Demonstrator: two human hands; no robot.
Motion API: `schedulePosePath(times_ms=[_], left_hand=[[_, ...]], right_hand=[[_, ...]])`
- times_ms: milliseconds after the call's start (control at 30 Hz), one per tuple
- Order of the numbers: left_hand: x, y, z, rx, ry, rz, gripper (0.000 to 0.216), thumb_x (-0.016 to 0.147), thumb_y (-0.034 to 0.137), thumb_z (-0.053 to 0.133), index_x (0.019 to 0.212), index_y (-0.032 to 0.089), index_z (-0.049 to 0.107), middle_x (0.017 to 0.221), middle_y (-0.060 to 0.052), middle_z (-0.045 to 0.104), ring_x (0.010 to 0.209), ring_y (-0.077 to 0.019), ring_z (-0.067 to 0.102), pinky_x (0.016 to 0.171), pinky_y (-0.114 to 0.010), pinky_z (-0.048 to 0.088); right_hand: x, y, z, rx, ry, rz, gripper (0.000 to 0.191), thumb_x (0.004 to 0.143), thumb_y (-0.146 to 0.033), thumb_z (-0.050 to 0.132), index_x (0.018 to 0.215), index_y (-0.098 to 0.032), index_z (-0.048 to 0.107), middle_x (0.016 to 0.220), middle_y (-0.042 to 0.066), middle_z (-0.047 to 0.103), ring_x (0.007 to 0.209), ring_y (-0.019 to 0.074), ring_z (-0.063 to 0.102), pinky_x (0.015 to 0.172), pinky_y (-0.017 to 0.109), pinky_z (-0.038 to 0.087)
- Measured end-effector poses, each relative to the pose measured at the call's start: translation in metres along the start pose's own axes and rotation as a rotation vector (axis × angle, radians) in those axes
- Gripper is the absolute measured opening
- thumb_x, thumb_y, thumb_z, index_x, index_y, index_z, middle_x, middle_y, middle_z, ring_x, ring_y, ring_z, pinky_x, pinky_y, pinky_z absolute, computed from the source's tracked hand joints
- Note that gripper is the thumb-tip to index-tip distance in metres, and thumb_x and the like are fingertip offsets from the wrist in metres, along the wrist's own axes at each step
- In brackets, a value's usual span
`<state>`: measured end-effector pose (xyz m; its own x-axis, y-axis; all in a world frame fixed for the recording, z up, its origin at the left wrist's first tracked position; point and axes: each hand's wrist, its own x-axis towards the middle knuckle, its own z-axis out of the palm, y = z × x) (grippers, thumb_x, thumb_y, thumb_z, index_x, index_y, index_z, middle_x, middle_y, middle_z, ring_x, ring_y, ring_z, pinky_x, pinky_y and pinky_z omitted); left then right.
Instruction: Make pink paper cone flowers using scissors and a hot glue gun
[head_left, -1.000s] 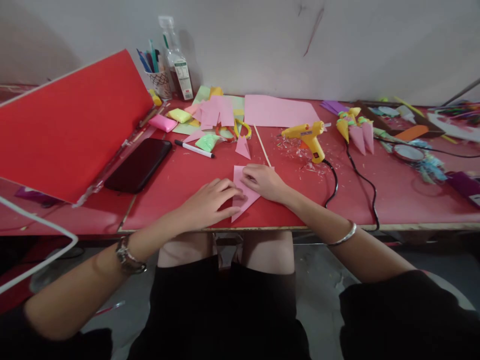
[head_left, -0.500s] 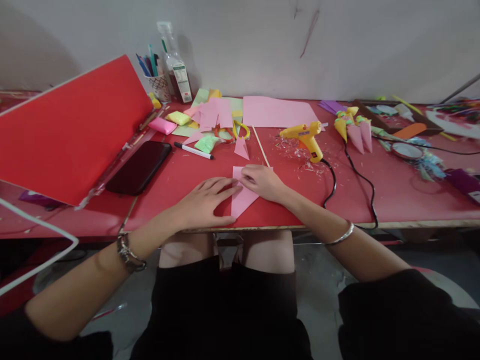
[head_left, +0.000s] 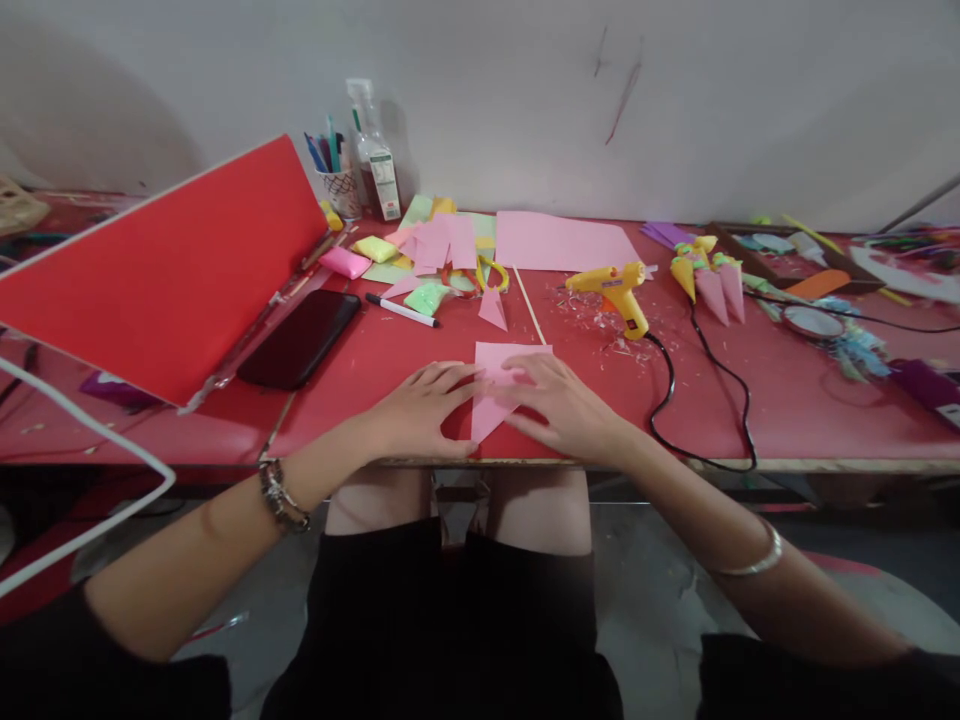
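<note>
A folded piece of pink paper (head_left: pixel 487 410) lies flat on the red table near its front edge, square at the top and slanting to a point at lower left. My left hand (head_left: pixel 420 408) rests at its left edge, fingers spread, fingertips touching the paper. Over its right side is my right hand (head_left: pixel 566 405), open with fingers apart and slightly blurred; it hides that part of the sheet. Just beyond the paper lie a thin wooden stick (head_left: pixel 529 305) and a small folded pink paper piece (head_left: pixel 493 308).
A yellow glue gun (head_left: pixel 619 293) with a black cord lies at right, near pink and yellow paper cones (head_left: pixel 709 280). To the left are a black phone (head_left: pixel 300 340), a marker (head_left: pixel 403 311) and a red board (head_left: pixel 172 270). Scissors (head_left: pixel 491 272) and pink sheets (head_left: pixel 562 240) sit behind.
My right hand has gone from a closed fist pressed on the paper to open, spread fingers, shifting slightly toward me. My left hand stays at the paper's left edge. The view has tilted slightly.
</note>
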<state>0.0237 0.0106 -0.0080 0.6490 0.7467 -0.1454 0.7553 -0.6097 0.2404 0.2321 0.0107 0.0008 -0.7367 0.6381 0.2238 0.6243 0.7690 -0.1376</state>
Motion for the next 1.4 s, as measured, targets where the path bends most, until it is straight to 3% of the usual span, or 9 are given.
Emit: schedulePosePath(times_ms=[67, 167, 367, 667, 1033, 1167, 1300, 1400], left_hand=[[0.001, 0.0, 0.0, -0.002, 0.007, 0.001, 0.078, 0.069, 0.054, 0.046, 0.135, 0.022, 0.019, 0.141, -0.008, 0.022, 0.127, -0.0286, 0.017, 0.102, -0.046, 0.018], [0.0, 0.0, -0.001, -0.007, -0.006, -0.009, 0.079, 0.069, 0.053, 0.048, 0.135, 0.022, 0.019, 0.141, -0.008, 0.02, 0.127, -0.029, 0.017, 0.102, -0.046, 0.019], [-0.001, 0.003, -0.004, -0.01, -0.038, -0.023, 0.078, 0.07, 0.053, 0.047, 0.135, 0.021, 0.019, 0.142, -0.009, 0.019, 0.128, -0.0293, 0.014, 0.102, -0.047, 0.018], [0.0, -0.002, -0.002, -0.008, -0.028, -0.003, 0.078, 0.069, 0.051, 0.049, 0.135, 0.022, 0.019, 0.141, -0.009, 0.02, 0.127, -0.0299, 0.016, 0.101, -0.047, 0.019], [0.001, 0.001, -0.007, -0.039, -0.082, -0.015, 0.08, 0.067, 0.052, 0.049, 0.135, 0.022, 0.019, 0.143, -0.008, 0.017, 0.128, -0.0307, 0.013, 0.102, -0.048, 0.018], [0.001, 0.002, -0.01, -0.046, -0.122, -0.039, 0.081, 0.067, 0.052, 0.048, 0.135, 0.021, 0.017, 0.143, -0.009, 0.015, 0.129, -0.0305, 0.01, 0.102, -0.049, 0.016], [0.001, 0.004, -0.013, -0.049, -0.131, -0.033, 0.083, 0.066, 0.05, 0.05, 0.135, 0.02, 0.017, 0.143, -0.009, 0.015, 0.129, -0.0307, 0.011, 0.102, -0.047, 0.018], [0.001, 0.013, -0.017, -0.071, -0.076, 0.008, 0.085, 0.065, 0.046, 0.054, 0.136, 0.019, 0.015, 0.142, -0.011, 0.016, 0.128, -0.0298, 0.015, 0.101, -0.044, 0.024]], right_hand=[[-0.011, -0.012, -0.002, -0.01, -0.083, -0.099, 0.032, 0.083, -0.037, 0.041, 0.108, -0.024, 0.056, 0.118, 0.01, 0.043, 0.108, 0.0249, 0.036, 0.091, 0.043, 0.033], [-0.02, -0.023, -0.002, -0.029, -0.159, -0.12, 0.039, 0.082, -0.044, 0.04, 0.114, -0.026, 0.053, 0.122, 0.011, 0.039, 0.109, 0.0261, 0.034, 0.091, 0.045, 0.033], [-0.023, -0.017, -0.002, -0.038, -0.154, -0.046, 0.041, 0.082, -0.048, 0.036, 0.114, -0.029, 0.054, 0.123, 0.01, 0.04, 0.11, 0.0269, 0.034, 0.091, 0.047, 0.033], [-0.034, 0.008, -0.009, 0.0, -0.119, 0.138, 0.034, 0.087, -0.036, 0.032, 0.113, -0.034, 0.054, 0.125, 0.007, 0.039, 0.111, 0.024, 0.036, 0.093, 0.047, 0.032], [-0.039, 0.033, -0.017, -0.148, -0.044, 0.299, 0.032, 0.085, -0.032, 0.036, 0.106, -0.028, 0.06, 0.124, 0.008, 0.042, 0.113, 0.0259, 0.039, 0.091, 0.047, 0.035], [-0.033, 0.032, -0.016, -0.233, -0.023, 0.36, 0.032, 0.082, -0.029, 0.041, 0.105, -0.02, 0.06, 0.122, 0.011, 0.047, 0.113, 0.0282, 0.041, 0.095, 0.052, 0.029], [-0.022, 0.024, -0.013, -0.104, -0.029, 0.276, 0.042, 0.08, -0.027, 0.043, 0.119, -0.012, 0.047, 0.121, 0.012, 0.05, 0.111, 0.0235, 0.046, 0.094, 0.043, 0.034], [-0.016, 0.012, -0.013, -0.093, -0.099, 0.238, 0.041, 0.081, -0.027, 0.043, 0.119, -0.014, 0.047, 0.12, 0.011, 0.053, 0.108, 0.0224, 0.049, 0.093, 0.041, 0.035]])
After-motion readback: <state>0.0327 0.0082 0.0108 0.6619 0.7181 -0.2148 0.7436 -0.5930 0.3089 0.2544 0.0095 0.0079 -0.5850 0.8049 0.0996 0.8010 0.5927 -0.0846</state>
